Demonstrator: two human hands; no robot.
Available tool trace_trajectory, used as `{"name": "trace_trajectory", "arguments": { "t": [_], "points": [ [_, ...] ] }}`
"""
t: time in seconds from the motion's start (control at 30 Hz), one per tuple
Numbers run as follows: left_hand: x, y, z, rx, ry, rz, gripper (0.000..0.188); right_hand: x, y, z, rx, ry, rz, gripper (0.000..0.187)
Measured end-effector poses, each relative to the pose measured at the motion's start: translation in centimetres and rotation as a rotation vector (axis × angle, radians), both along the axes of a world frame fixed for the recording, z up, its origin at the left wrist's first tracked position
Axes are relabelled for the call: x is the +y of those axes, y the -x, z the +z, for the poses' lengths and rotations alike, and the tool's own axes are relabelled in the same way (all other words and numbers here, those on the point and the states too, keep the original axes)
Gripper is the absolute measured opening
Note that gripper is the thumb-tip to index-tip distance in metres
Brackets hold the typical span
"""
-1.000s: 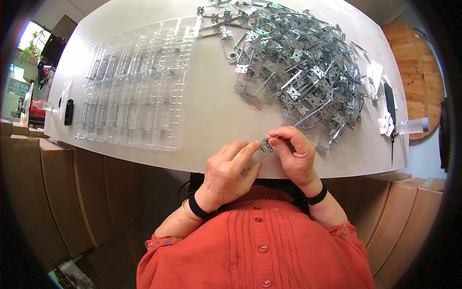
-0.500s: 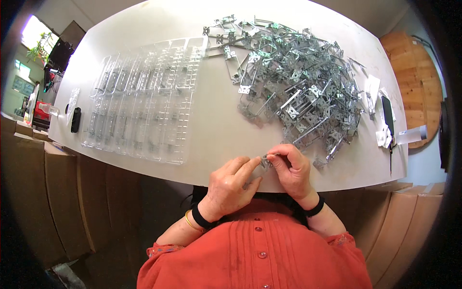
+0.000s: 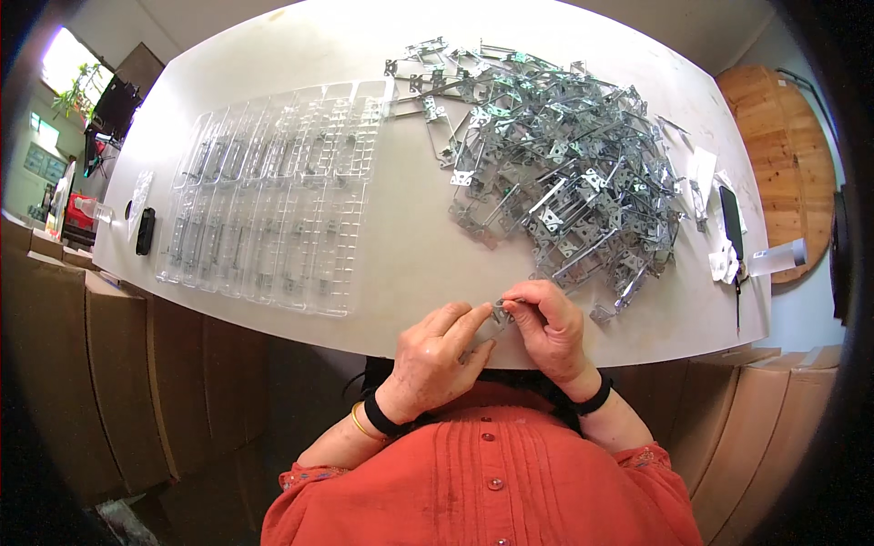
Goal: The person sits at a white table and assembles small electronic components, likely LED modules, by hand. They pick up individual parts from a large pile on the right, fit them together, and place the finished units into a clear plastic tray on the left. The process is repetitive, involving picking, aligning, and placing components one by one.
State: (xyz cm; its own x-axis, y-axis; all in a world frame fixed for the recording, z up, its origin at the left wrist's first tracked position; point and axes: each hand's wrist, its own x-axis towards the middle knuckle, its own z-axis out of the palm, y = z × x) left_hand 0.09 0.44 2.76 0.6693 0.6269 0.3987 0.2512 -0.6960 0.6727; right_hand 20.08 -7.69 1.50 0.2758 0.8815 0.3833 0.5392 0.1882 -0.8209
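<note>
Near the table's front edge, my left hand (image 3: 433,357) and my right hand (image 3: 552,331) meet at a small grey metal bracket (image 3: 499,315). The left fingers are closed round its lower side, and the right thumb and forefinger pinch its upper end. Most of the bracket is hidden by my fingers, so its full shape cannot be made out. Just beyond my hands lies a large heap of silvery metal brackets (image 3: 583,173) with thin rods among them. To the left is a clear plastic tray (image 3: 375,164) with long compartments, and metal parts show in or through it.
A white table (image 3: 414,264) carries everything. Toward its right edge lie white paper scraps (image 3: 701,173), a dark flat object (image 3: 731,218), a thin screwdriver-like tool (image 3: 738,305) and a clear cylinder (image 3: 778,257). A black object (image 3: 145,231) sits at the left edge. Cardboard boxes (image 3: 118,382) stand below.
Both hands stay on the bracket, with slightly shifted fingers. More of the bracket shows between them. The whole view has moved a little.
</note>
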Motion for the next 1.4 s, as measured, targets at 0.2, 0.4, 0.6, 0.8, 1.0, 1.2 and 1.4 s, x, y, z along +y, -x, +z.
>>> {"name": "trace_trajectory", "arguments": {
  "t": [0.2, 0.4, 0.6, 0.8, 1.0, 1.2, 1.4],
  "points": [
    [-0.1, 0.1, 0.0, 0.009, -0.009, 0.002, 0.052, 0.1, 0.0, 0.0, -0.018, -0.022, -0.008, 0.017],
    [0.0, 0.0, 0.0, 0.0, -0.005, 0.0, 0.052, 0.4, 0.1, 0.1, -0.037, -0.074, -0.005, 0.018],
    [-0.1, 0.0, -0.1, 0.002, -0.006, 0.001, 0.052, 0.4, 0.1, 0.1, -0.041, -0.073, -0.006, 0.017],
    [-0.1, 0.1, 0.0, -0.006, -0.007, 0.0, 0.052, -0.1, -0.1, -0.1, 0.002, 0.003, -0.004, 0.015],
    [-0.1, 0.2, 0.0, 0.006, 0.046, 0.025, 0.052, -0.1, 0.0, 0.0, -0.026, -0.114, -0.058, 0.011],
    [0.1, 0.3, 0.1, 0.025, 0.052, 0.07, 0.053, -0.5, 0.1, -0.5, 0.109, -0.014, -0.043, 0.009],
    [0.2, 0.3, 0.2, 0.016, 0.03, 0.08, 0.053, -0.3, 0.1, -0.4, 0.091, -0.018, -0.01, 0.011]
  ]
}}
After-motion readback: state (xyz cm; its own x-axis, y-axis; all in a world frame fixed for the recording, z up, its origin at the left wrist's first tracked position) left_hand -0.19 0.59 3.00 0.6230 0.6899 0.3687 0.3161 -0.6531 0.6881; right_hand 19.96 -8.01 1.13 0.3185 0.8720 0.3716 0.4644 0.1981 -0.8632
